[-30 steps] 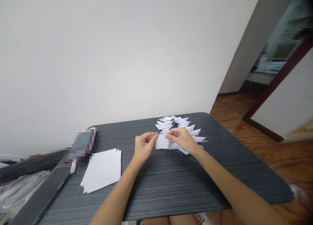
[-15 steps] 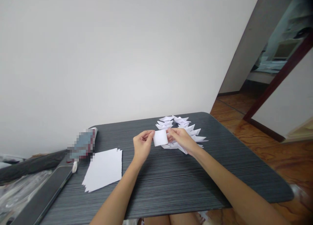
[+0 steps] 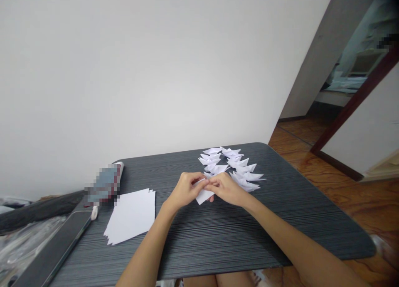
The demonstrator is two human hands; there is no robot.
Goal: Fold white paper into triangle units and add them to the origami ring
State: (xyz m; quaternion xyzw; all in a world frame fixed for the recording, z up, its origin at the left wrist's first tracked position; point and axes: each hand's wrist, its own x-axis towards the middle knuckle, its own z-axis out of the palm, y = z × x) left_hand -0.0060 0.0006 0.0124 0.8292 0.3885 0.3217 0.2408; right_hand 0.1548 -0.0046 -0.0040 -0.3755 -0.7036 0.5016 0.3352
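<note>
Between my two hands is a small folded piece of white paper (image 3: pixel 203 197), tilted so that one corner points down toward me. My left hand (image 3: pixel 189 189) pinches it from the left, thumb on top. From the right, my right hand (image 3: pixel 227 190) grips it too, and the thumbs nearly meet over its upper edge. The fingers cover much of the paper. Just behind and to the right of my hands, several folded white paper boats (image 3: pixel 246 167) lie in two rows on the dark table.
A stack of white paper sheets (image 3: pixel 132 216) lies on the left part of the dark striped table (image 3: pixel 218 245). Behind it is a blurred-out object (image 3: pixel 104 185) at the table's left edge. A white wall (image 3: pixel 162 71) stands along the back.
Both hands have come closer together and slightly lower. The paper has turned from lying square between them to corner-down, and more of the boats behind shows.
</note>
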